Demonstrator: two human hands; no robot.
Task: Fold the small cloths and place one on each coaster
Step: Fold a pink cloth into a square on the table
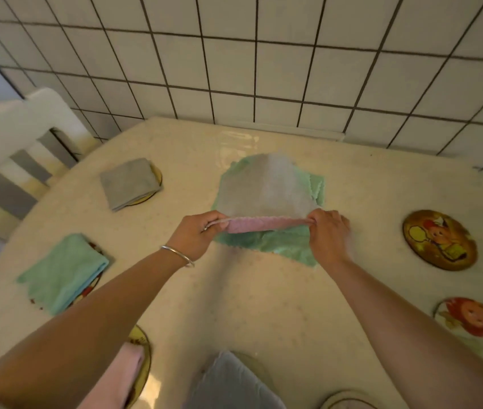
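Observation:
My left hand (pixel 196 233) and my right hand (pixel 329 231) each pinch a near corner of a pink cloth (pixel 267 191), lifted off the table and blurred. Under it lies an unfolded green cloth (pixel 281 242). A folded grey cloth (pixel 128 183) rests on a coaster (pixel 157 175) at the back left. A folded green cloth (pixel 63 271) covers a coaster at the left. A folded pink cloth (pixel 122 376) sits on a coaster (pixel 143 349) near my left arm. A folded grey cloth (pixel 231 382) lies at the front. Two picture coasters (pixel 439 240) (pixel 470 318) at the right are bare.
The cream table (pixel 264 305) stands against a white tiled wall (pixel 234 69). A white chair (pixel 13 137) stands at the back left. Another round rim (pixel 346 399) shows at the bottom edge.

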